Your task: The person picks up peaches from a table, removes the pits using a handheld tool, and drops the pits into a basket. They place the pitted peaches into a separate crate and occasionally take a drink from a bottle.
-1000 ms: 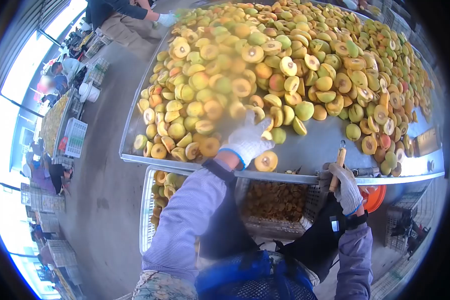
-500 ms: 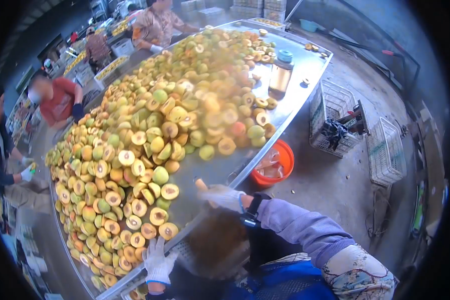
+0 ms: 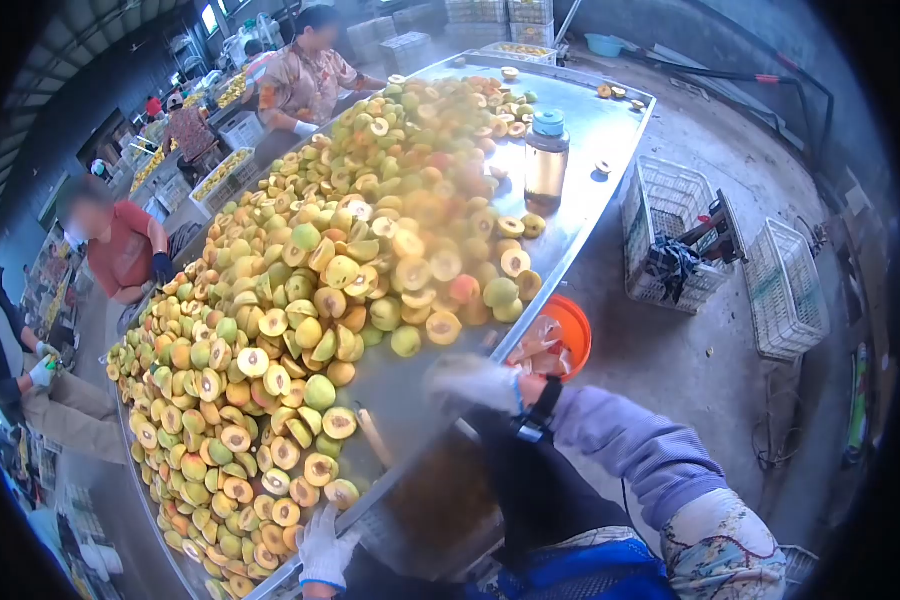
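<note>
Open left hand (image 3: pixel 325 545) at the bottom, just under the fruit halves (image 3: pixel 342 492); right hand (image 3: pixel 475 382) beside them, grip too blurry to tell.

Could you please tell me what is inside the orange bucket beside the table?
Crumpled clear plastic shows inside the orange bucket; the table covers the rest of its inside.

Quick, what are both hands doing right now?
Left hand: open, fingers spread, at the table edge.
Right hand: blurred, cannot tell.
</note>
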Demonstrator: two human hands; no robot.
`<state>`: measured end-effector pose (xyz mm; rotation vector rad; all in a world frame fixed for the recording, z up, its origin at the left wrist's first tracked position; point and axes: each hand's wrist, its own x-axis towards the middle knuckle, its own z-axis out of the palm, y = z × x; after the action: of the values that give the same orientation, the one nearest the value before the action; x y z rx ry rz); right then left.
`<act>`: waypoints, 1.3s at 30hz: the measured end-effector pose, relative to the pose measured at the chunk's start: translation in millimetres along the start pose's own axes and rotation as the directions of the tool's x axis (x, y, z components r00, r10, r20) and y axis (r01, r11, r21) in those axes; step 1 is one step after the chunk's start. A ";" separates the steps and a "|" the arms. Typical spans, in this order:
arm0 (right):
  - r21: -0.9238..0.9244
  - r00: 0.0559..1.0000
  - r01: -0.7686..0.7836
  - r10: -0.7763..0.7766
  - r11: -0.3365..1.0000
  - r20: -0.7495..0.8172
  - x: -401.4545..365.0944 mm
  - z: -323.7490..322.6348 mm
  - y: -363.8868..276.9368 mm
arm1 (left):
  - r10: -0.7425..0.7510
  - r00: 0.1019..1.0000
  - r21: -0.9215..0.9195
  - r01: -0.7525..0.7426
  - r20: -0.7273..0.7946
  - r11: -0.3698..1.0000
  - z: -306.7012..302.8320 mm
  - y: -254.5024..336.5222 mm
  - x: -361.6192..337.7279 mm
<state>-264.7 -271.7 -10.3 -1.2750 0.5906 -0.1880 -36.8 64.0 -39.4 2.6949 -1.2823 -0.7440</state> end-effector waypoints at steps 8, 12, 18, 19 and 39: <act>-0.314 0.596 0.091 -0.304 0.945 -0.743 11.9 -198.9 -97.6 | -0.036 0.997 0.063 0.031 0.071 0.998 1.1 -0.4 -0.5; -0.511 0.416 -0.071 -0.440 0.857 -0.796 13.8 -257.5 -141.9 | -0.020 0.998 0.084 0.015 0.060 0.996 -5.2 5.4 -3.2; -0.466 0.433 -0.089 -0.387 0.880 -0.814 22.0 -271.0 -182.8 | 0.022 0.999 0.093 -0.024 0.029 0.995 -1.4 0.4 -1.8; -0.457 0.489 -0.074 -0.367 0.886 -0.791 24.5 -275.6 -184.4 | 0.030 0.999 0.094 -0.032 0.024 0.995 -0.4 -0.5 -2.1; -0.282 0.553 0.451 -0.513 0.847 -0.657 -14.9 -279.5 -151.8 | 0.072 0.987 0.097 -0.058 -0.145 0.994 -0.7 7.9 -6.7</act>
<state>-392.2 -545.9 89.6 -1.4089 0.8989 -1.1975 -45.6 63.8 -34.1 2.7042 -1.3934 -0.4788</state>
